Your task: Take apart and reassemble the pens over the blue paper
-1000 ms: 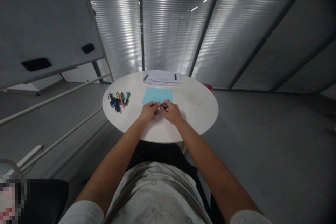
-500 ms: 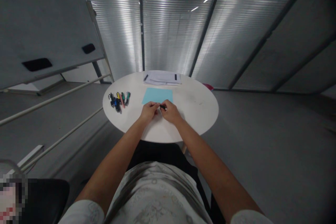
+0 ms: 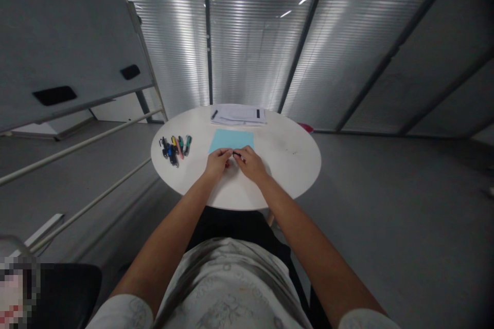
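Note:
Over the near middle of the white round table (image 3: 285, 180), my two hands meet fingertip to fingertip. A small black pen (image 3: 236, 154) runs between them, mostly covered by fingers. My left hand (image 3: 216, 163) is closed in a pinch at its left end; what exactly lies inside those fingers is hidden. Thumb and fingers of my right hand (image 3: 250, 163) pinch the dark part of the pen. Just beyond the hands lies a light blue sheet of paper (image 3: 231, 139), its near edge partly behind my fingers.
A pile of pens and markers (image 3: 173, 149) lies on the table's left side. White papers (image 3: 237, 114) with dark items on them are at the far edge. Small dark marks dot the table's right. A whiteboard on a frame (image 3: 73, 36) stands left; a blinded glass wall (image 3: 247, 36) rises behind.
My right hand has shifted slightly left towards the left hand, and less of the black pen shows between the fingers. The sheet and the pile of pens stay in place.

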`<action>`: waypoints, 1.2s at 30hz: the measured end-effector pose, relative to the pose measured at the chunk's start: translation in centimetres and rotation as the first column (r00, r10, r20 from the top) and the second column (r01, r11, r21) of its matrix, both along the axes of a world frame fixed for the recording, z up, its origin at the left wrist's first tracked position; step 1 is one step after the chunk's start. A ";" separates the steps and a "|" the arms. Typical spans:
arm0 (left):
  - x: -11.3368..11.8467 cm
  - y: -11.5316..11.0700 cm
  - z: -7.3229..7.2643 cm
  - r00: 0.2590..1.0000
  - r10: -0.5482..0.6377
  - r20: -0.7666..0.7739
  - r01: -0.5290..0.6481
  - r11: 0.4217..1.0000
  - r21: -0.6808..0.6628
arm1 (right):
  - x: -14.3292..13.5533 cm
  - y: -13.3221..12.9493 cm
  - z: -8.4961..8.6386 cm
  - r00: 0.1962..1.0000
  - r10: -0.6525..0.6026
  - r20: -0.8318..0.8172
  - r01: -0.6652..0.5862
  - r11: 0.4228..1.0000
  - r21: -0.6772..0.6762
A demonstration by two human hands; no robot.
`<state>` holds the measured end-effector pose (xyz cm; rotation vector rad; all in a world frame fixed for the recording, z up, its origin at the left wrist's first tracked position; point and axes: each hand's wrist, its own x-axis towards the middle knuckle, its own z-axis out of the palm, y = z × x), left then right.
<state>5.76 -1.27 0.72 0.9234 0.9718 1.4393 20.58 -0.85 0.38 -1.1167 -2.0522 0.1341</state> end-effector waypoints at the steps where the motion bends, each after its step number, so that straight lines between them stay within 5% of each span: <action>1: 0.0 0.0 0.0 1.000 -0.007 0.004 0.007 1.000 0.002 | 0.0 0.1 -0.1 0.999 0.020 -0.027 -0.020 1.000 -0.001; 22: -0.5 -0.2 0.6 0.996 0.032 0.081 -0.032 0.999 -0.005 | 0.1 0.8 -0.3 0.997 0.011 -0.081 -0.011 1.000 -0.003; 30: -0.7 -0.1 0.6 0.995 0.044 0.095 -0.043 0.999 -0.013 | 0.3 0.2 0.3 1.000 -0.001 0.026 0.002 1.000 -0.028; 36: -0.7 0.1 0.5 0.994 0.037 0.106 -0.038 0.999 0.006 | 0.1 0.6 -0.1 0.995 0.000 -0.098 -0.006 0.998 -0.068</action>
